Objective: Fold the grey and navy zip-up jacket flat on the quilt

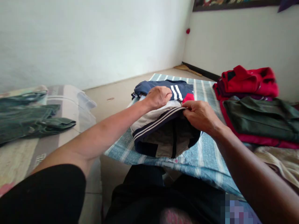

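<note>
Partly folded jacket (161, 123); pile (263, 118) folded, denim (46, 121) seemingly left.
Right grip (201, 115) pinches its hem (151, 127); left grip (158, 97) curled closed, contents unclear.

The navy and grey jacket (160, 122) and blue cloth (209, 149) both have white stripes.

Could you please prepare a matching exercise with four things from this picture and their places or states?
1. Right hand
2. Striped-hem garment
3. Denim clothing
4. Dark green garment

A. At the picture's left
B. Between the person's forearms
C. Pinching a garment's striped edge
D. On crimson cloth, picture right

Pairs: 1-C, 2-B, 3-A, 4-D
</note>
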### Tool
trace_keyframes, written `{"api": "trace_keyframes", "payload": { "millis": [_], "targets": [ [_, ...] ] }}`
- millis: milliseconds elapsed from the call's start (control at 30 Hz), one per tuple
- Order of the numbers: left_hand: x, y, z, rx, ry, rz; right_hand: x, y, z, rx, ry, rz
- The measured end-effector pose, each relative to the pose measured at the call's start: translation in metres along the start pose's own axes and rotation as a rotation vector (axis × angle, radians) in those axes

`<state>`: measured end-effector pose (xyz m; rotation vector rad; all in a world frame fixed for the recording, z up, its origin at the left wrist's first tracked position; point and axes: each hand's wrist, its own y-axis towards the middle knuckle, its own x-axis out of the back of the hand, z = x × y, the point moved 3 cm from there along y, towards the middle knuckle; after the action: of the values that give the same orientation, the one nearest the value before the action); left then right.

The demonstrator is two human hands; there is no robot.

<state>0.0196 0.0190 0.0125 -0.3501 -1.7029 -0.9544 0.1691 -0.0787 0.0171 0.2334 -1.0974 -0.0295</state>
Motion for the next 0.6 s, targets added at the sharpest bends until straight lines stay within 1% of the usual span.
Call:
{"api": "trace_keyframes", "payload": {
  "millis": [33,67,100,133,167,200,267,300,367,433,500,600],
  "targets": [
    [0.014,-0.021,-0.013,-0.047,0.019,-0.095,-0.001,0.0,0.0,0.0,-0.007,0.006],
    [0.024,-0.044,-0.028,-0.122,0.024,-0.132,-0.002,-0.001,-0.001,0.0,-0.012,0.014],
    [0.029,-0.069,-0.044,-0.23,0.002,-0.101,-0.003,-0.001,-0.001,-0.001,-0.015,0.022],
    [0.03,-0.095,-0.057,-0.333,-0.029,-0.031,-0.005,-0.003,-0.002,-0.001,-0.016,0.032],
    [0.028,-0.12,-0.068,-0.408,-0.05,0.052,-0.006,-0.004,-0.002,0.0,-0.016,0.044],
    [0.023,-0.144,-0.075,-0.452,-0.062,0.151,-0.007,-0.006,-0.002,0.001,-0.015,0.053],
    [0.011,-0.183,-0.076,-0.451,-0.081,0.301,-0.01,-0.011,-0.002,0.001,-0.013,0.069],
    [0.005,-0.198,-0.072,-0.41,-0.063,0.342,-0.011,-0.015,-0.002,0.0,-0.011,0.077],
    [-0.005,-0.218,-0.059,-0.27,0.038,0.405,-0.015,-0.022,-0.002,0.005,-0.002,0.096],
    [-0.009,-0.227,-0.048,-0.16,0.134,0.468,-0.019,-0.03,-0.002,0.02,-0.002,0.13],
    [-0.006,-0.228,-0.045,-0.096,0.187,0.494,-0.024,-0.038,-0.003,0.028,-0.02,0.171],
    [0.003,-0.22,-0.048,-0.033,0.219,0.482,-0.032,-0.048,-0.007,0.027,-0.042,0.229]
  ]
}}
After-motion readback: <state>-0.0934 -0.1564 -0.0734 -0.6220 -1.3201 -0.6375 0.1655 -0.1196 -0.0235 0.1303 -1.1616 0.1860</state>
